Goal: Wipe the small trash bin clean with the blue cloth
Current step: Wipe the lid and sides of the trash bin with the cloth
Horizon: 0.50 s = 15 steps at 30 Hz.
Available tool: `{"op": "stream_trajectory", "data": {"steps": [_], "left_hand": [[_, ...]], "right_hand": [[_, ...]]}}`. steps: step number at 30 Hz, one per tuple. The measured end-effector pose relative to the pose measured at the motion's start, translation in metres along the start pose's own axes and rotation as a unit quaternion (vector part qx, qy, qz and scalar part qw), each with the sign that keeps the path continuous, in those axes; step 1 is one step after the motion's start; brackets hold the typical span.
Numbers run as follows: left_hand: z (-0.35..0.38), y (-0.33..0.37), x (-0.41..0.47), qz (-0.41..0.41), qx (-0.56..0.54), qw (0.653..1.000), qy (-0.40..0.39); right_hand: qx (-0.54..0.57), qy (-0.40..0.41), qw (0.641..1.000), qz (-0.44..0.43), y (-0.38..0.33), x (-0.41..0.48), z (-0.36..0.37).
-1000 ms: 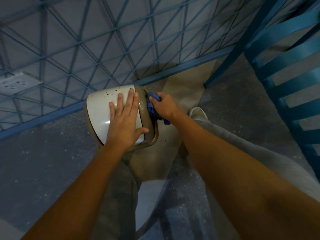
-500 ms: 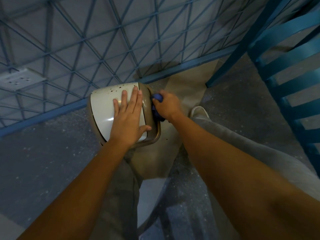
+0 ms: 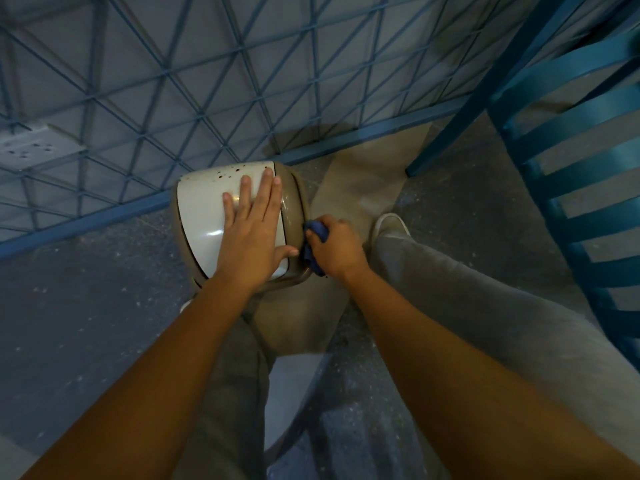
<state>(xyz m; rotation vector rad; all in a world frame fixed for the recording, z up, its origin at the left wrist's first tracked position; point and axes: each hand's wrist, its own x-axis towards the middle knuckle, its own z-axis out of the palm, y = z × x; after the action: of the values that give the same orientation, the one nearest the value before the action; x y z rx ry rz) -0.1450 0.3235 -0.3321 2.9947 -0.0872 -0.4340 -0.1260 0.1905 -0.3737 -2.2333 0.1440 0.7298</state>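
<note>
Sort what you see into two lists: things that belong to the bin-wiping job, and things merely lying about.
Part of the job:
small trash bin
blue cloth
left hand steadying the lid
right hand holding the cloth

Just lying about:
blue chair
wall socket
lattice wall

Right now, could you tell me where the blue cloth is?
Head view, centre: the blue cloth is bunched in the right hand, against the trash bin's right edge.

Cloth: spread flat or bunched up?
Bunched. The cloth is wadded in the right hand, pressed against the bin rim; only small folds show.
</note>
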Motion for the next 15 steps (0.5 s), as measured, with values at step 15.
{"op": "stream_trajectory", "data": {"steps": [15], "left_hand": [[-0.004, -0.003, 0.001, 0.016, 0.005, 1.000, -0.012]], "right_hand": [[0.031, 0.054, 0.998, 0.015, -0.010, -0.002, 0.004]]}}
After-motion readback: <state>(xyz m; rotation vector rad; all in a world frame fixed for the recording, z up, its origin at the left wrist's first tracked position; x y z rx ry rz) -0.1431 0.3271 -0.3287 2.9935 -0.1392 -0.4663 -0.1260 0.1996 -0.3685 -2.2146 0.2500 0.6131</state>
